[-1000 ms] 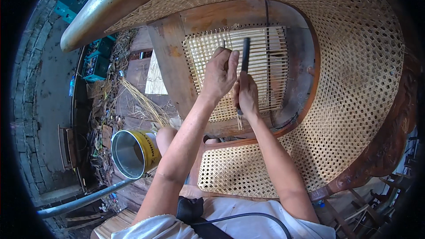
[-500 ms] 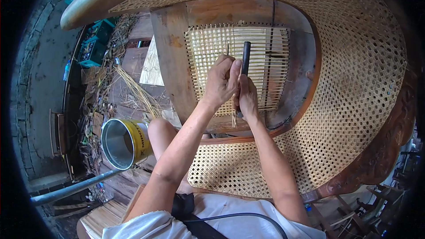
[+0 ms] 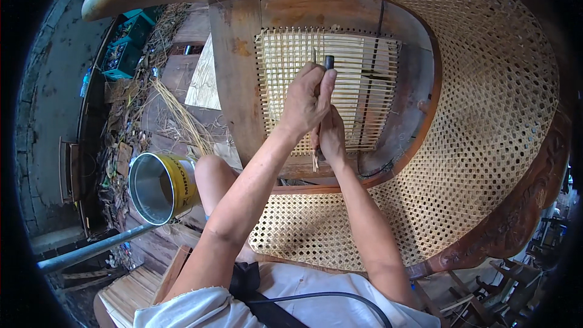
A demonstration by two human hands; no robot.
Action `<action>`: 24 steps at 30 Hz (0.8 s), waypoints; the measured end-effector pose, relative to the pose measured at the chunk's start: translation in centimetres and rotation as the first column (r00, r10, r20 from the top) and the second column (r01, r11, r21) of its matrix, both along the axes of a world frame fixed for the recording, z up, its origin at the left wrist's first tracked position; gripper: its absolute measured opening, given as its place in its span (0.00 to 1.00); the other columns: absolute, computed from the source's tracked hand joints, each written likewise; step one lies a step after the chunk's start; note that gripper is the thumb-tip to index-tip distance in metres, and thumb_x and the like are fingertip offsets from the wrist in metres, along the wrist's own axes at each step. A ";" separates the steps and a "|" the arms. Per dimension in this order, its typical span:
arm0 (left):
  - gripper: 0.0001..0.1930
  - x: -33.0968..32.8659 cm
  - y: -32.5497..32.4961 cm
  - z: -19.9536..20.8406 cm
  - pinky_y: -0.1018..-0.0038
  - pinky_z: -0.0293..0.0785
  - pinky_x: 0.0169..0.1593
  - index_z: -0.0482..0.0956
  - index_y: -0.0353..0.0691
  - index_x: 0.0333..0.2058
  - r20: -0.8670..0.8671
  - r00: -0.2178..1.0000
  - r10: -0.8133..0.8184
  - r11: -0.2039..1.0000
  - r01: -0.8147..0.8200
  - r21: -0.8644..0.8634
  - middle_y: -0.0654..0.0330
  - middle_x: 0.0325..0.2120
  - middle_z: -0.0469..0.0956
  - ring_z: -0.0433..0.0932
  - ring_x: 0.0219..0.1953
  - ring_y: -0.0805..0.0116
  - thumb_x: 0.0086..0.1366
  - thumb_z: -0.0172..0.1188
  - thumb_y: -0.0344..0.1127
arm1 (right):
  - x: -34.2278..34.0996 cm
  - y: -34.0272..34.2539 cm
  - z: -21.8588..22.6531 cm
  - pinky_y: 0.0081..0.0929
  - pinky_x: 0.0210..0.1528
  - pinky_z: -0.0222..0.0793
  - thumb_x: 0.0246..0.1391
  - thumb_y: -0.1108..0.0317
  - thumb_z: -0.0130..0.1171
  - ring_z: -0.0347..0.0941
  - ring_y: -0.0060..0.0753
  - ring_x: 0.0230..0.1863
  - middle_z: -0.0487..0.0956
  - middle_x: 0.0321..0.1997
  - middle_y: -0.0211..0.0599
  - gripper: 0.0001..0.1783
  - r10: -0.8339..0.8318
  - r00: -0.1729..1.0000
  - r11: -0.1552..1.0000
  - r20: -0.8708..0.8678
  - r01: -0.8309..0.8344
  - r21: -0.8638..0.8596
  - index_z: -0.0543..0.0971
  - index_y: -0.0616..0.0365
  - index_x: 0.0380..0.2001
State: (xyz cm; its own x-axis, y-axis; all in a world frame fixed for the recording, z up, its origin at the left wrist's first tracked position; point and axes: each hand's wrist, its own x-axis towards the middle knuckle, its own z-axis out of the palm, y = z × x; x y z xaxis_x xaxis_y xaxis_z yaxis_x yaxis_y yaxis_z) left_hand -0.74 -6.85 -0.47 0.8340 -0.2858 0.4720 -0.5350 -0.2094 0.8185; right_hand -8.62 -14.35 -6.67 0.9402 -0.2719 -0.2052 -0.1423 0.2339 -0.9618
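Teal crates [image 3: 119, 74] w/ misc. items [image 3: 115, 61], bucket [image 3: 181, 181] L of cane seat [image 3: 288, 64].

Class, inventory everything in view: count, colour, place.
Seat frame: one, brown, centre
Cane strands: many, straw, across seat frame
Woven cane panel: one, golden, top and right
Carved rail: one, brown, lower right
Thick rod: one, black, centre
Thin rod: one, dark, centre
Loose cane: one bundle, straw, left
Board: one, pale, left
Bucket: one, yellow, lower left
Pipe: one, grey, lower left
Crates: several, teal, upper left
Shirt: one, white, bottom
Strap: one, black, bottom
Knee: one, bare, beside bucket
Left hand: one, bare, on thin rod
Right hand: one, bare, on thick rod
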 end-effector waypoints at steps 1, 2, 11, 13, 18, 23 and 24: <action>0.16 0.5 0.0 -0.2 0.63 0.63 0.29 0.70 0.32 0.25 0.003 1.000 -0.002 1.000 0.002 -0.011 0.52 0.23 0.65 0.66 0.23 0.57 0.72 0.55 0.36 | 0.4 -0.1 0.5 0.23 0.10 0.57 0.72 0.49 0.40 0.61 0.19 0.09 0.66 0.15 0.28 0.23 -0.012 1.000 0.999 -0.004 0.012 -0.034 0.69 0.58 0.33; 0.17 0.9 0.1 -0.3 0.64 0.63 0.29 0.69 0.32 0.24 0.020 1.000 0.003 1.000 -0.002 -0.017 0.53 0.23 0.66 0.65 0.23 0.57 0.72 0.55 0.36 | 0.8 -0.2 1.2 0.24 0.11 0.57 0.72 0.49 0.40 0.62 0.19 0.09 0.66 0.15 0.28 0.23 0.013 0.999 0.999 -0.049 -0.011 0.034 0.69 0.58 0.33; 0.15 -1.9 0.6 -0.7 0.67 0.66 0.30 0.72 0.32 0.26 0.032 0.999 -0.029 0.991 0.033 -0.132 0.54 0.23 0.68 0.68 0.25 0.59 0.72 0.55 0.34 | -1.2 0.1 -0.3 0.19 0.09 0.55 0.72 0.49 0.41 0.61 0.16 0.09 0.65 0.15 0.23 0.22 -0.048 0.998 0.992 -0.035 0.052 0.114 0.68 0.55 0.30; 0.13 -1.7 0.9 -1.3 0.69 0.66 0.30 0.73 0.32 0.27 0.007 0.999 -0.036 0.997 0.036 -0.073 0.55 0.24 0.69 0.68 0.25 0.61 0.71 0.55 0.33 | -1.8 0.1 -0.1 0.18 0.08 0.55 0.72 0.50 0.41 0.60 0.15 0.08 0.65 0.15 0.22 0.21 -0.054 0.996 0.997 -0.078 0.058 0.050 0.67 0.53 0.30; 0.13 -0.9 0.5 -1.8 0.68 0.64 0.29 0.73 0.33 0.27 0.021 0.999 -0.030 0.998 0.031 -0.055 0.56 0.23 0.67 0.66 0.23 0.63 0.72 0.55 0.33 | -1.1 0.0 0.0 0.20 0.08 0.55 0.71 0.46 0.41 0.61 0.16 0.09 0.65 0.15 0.23 0.23 -0.145 0.981 0.974 -0.125 0.164 0.155 0.68 0.54 0.30; 0.14 -1.6 0.7 -1.3 0.69 0.66 0.33 0.74 0.30 0.29 0.018 0.999 -0.038 0.999 0.038 -0.008 0.56 0.24 0.71 0.68 0.27 0.64 0.73 0.53 0.33 | -2.0 0.6 -0.1 0.22 0.09 0.57 0.71 0.44 0.41 0.61 0.18 0.09 0.66 0.15 0.25 0.26 0.043 0.996 0.999 -0.076 -0.041 0.032 0.68 0.56 0.32; 0.13 -2.5 1.2 -1.1 0.69 0.67 0.34 0.75 0.31 0.30 -0.017 0.999 -0.036 0.997 0.037 0.062 0.55 0.27 0.73 0.70 0.28 0.64 0.73 0.53 0.34 | -2.3 0.4 0.1 0.22 0.09 0.57 0.71 0.45 0.41 0.61 0.18 0.09 0.66 0.15 0.26 0.25 -0.003 0.997 0.999 -0.079 0.006 0.036 0.68 0.57 0.32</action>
State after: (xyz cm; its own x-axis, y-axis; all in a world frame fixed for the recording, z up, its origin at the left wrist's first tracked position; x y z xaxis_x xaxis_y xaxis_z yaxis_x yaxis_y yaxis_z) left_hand -3.21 -5.63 -1.57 0.8297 -0.3448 0.4390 -0.5301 -0.2404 0.8131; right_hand -10.96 -13.92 -6.60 0.9194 -0.2674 -0.2886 -0.2163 0.2690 -0.9385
